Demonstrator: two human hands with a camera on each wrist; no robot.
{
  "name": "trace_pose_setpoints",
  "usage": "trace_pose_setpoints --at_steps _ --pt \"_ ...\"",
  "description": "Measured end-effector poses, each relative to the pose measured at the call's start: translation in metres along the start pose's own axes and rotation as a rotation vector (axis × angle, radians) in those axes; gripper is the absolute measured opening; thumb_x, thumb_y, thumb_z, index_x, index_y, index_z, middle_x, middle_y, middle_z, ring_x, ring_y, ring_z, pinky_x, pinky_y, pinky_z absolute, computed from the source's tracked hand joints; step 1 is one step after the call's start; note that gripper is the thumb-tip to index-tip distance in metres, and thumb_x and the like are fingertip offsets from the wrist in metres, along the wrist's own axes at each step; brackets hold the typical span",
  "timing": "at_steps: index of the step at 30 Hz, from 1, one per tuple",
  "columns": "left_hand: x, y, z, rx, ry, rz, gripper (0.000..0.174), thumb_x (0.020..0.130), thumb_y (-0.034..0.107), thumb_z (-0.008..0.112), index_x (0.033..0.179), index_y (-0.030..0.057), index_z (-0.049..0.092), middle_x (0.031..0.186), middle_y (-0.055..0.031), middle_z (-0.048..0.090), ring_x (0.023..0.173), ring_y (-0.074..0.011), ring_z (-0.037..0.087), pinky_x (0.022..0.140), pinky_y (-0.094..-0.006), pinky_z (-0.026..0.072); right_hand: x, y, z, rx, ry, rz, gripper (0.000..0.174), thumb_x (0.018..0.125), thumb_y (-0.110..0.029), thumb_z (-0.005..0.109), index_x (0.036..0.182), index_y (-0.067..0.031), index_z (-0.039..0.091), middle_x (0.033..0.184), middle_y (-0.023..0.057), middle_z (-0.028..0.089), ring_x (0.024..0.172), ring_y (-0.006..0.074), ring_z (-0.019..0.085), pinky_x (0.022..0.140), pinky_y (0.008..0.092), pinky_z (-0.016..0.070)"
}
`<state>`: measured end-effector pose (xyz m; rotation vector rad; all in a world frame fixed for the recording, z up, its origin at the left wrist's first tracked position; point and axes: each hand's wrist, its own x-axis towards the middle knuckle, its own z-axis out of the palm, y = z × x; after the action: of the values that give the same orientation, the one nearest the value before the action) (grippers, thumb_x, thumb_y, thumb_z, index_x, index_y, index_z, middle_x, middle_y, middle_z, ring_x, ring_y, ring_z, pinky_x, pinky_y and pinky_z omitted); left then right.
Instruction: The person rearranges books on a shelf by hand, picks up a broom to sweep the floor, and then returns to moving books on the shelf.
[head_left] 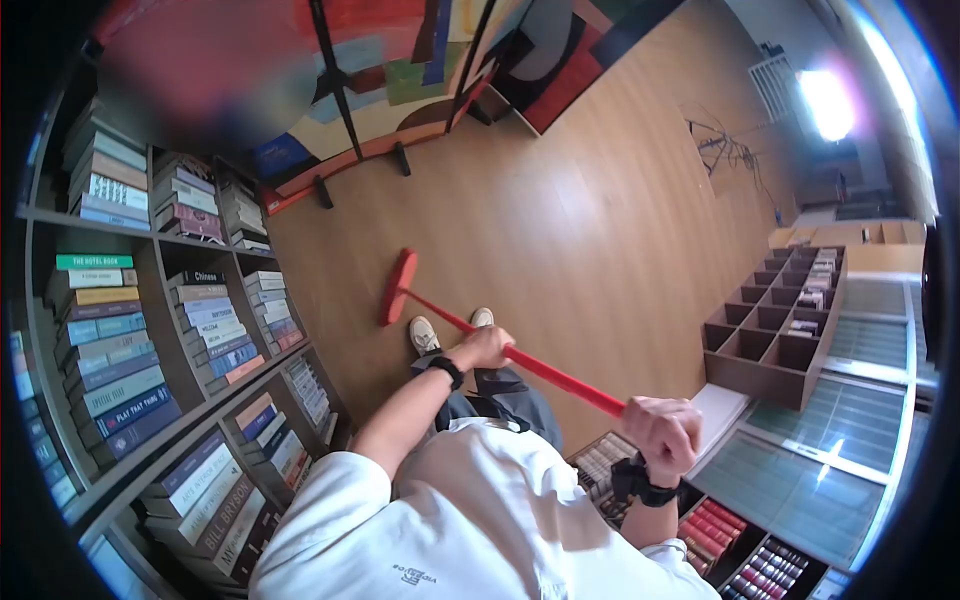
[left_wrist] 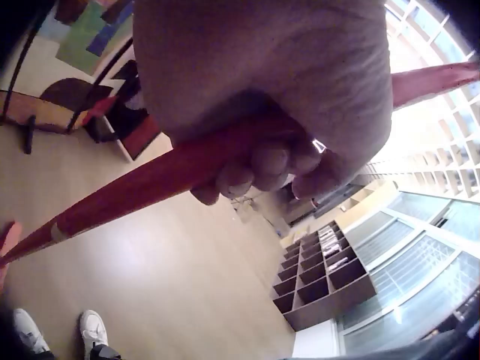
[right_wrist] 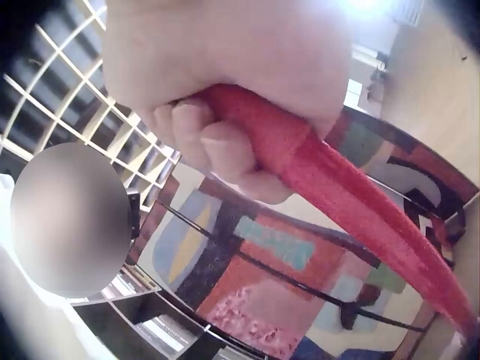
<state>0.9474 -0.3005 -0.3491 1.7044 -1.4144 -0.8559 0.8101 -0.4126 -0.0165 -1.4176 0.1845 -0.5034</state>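
A long red push broom (head_left: 565,380) slants across the front of my body, its bar-shaped red head (head_left: 399,285) by the floor, just ahead of my shoes. My left hand (head_left: 484,349) grips the handle partway along, and in the left wrist view the handle (left_wrist: 127,187) runs out on both sides of the fist. Higher up, my right hand (head_left: 660,432) holds the handle's top end. The right wrist view shows its fingers (right_wrist: 225,146) curled round the red handle (right_wrist: 360,202). The bristle side of the head is hidden.
Bookshelves (head_left: 210,245) full of books stand close on the left. Painted panels (head_left: 390,80) on black feet rise ahead. A low brown cubby shelf (head_left: 765,340) sits at the right by glass panes (head_left: 850,400). Loose cables (head_left: 735,155) lie on the wooden floor (head_left: 590,230) farther off.
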Motion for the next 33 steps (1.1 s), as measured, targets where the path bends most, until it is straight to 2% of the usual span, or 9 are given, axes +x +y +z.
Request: trace_pose_setpoints --at_steps 7,11,15,18,21,23,25,27,33 --pt "0.005 0.029 0.003 0.014 -0.011 0.074 0.018 0.071 0.022 0.064 0.065 0.0055 0.060 0.067 -0.0185 0.061 0.070 -0.0371 0.062 0.061 -0.0457 0.0491 -0.011 -0.020 -0.014 0.106 0.047 -0.118 0.032 0.073 -0.003 0.042 0.043 -0.0053 0.033 0.040 0.0061 0.037 0.035 0.0191 0.034 0.040 0.0314 0.0301" --pt "-0.045 0.002 -0.012 0.098 -0.053 -0.144 0.018 0.071 0.021 0.065 0.064 0.0055 0.059 0.070 -0.0178 0.062 0.071 -0.0362 0.063 0.062 -0.0454 0.0504 -0.024 0.023 -0.020 0.229 0.007 0.067 0.044 0.086 -0.011 0.047 0.045 -0.0050 0.032 0.045 0.0066 0.038 0.043 0.0213 0.038 0.050 0.0344 0.0332" --pt "-0.111 -0.044 -0.003 0.232 -0.046 -0.252 0.020 0.070 0.020 0.069 0.061 0.0067 0.057 0.067 -0.0162 0.060 0.070 -0.0364 0.061 0.063 -0.0453 0.0494 -0.036 0.079 -0.016 0.291 -0.140 0.253 0.044 0.092 -0.012 0.049 0.053 0.0000 0.033 0.051 0.0053 0.037 0.050 0.0197 0.031 0.054 0.0338 0.0292" --pt "-0.130 -0.052 0.017 0.318 0.080 -0.249 0.023 0.070 0.019 0.071 0.060 0.0074 0.054 0.066 -0.0163 0.057 0.067 -0.0367 0.058 0.064 -0.0469 0.0471 -0.038 0.086 -0.019 0.228 -0.304 0.173 0.044 0.092 -0.010 0.047 0.052 0.0005 0.032 0.049 0.0070 0.031 0.049 0.0207 0.029 0.053 0.0349 0.0288" --pt "-0.091 -0.016 0.035 0.339 0.141 -0.320 0.023 0.071 0.020 0.071 0.059 0.0077 0.055 0.069 -0.0163 0.057 0.066 -0.0369 0.058 0.064 -0.0469 0.0475 -0.050 0.075 -0.052 0.219 -0.246 0.203 0.046 0.092 -0.009 0.046 0.050 -0.0013 0.028 0.048 0.0047 0.028 0.048 0.0204 0.029 0.053 0.0357 0.0270" --pt "-0.049 0.004 0.052 0.411 -0.014 -0.371 0.017 0.072 0.019 0.069 0.063 0.0082 0.059 0.070 -0.0154 0.057 0.072 -0.0373 0.059 0.064 -0.0477 0.0473 -0.061 0.055 -0.091 0.129 -0.200 0.202 0.045 0.092 -0.009 0.045 0.050 -0.0014 0.029 0.047 0.0043 0.030 0.047 0.0199 0.029 0.052 0.0346 0.0280" --pt "-0.012 0.013 0.088 0.275 0.103 -0.224 0.013 0.072 0.019 0.069 0.066 0.0094 0.062 0.070 -0.0151 0.057 0.074 -0.0369 0.060 0.064 -0.0476 0.0473 -0.086 0.039 -0.123 0.148 -0.159 0.098 0.044 0.091 -0.008 0.045 0.050 -0.0023 0.030 0.047 0.0044 0.032 0.046 0.0193 0.030 0.051 0.0333 0.0287" --pt "0.026 0.046 0.109 0.343 0.004 -0.263 0.010 0.072 0.019 0.069 0.068 0.0110 0.064 0.072 -0.0149 0.058 0.074 -0.0363 0.060 0.065 -0.0474 0.0476 -0.105 0.012 -0.156 0.095 -0.031 0.019 0.043 0.090 -0.007 0.045 0.050 -0.0035 0.029 0.047 0.0047 0.033 0.046 0.0190 0.031 0.051 0.0323 0.0293" --pt "0.113 0.112 0.187 0.387 -0.247 -0.039 0.005 0.072 0.013 0.068 0.075 0.0102 0.069 0.078 -0.0139 0.060 0.078 -0.0337 0.061 0.071 -0.0432 0.0502 -0.201 -0.032 -0.223 -0.021 0.180 -0.073 0.032 0.085 -0.001 0.046 0.054 0.0003 0.037 0.051 0.0075 0.036 0.048 0.0222 0.036 0.051 0.0339 0.0298"
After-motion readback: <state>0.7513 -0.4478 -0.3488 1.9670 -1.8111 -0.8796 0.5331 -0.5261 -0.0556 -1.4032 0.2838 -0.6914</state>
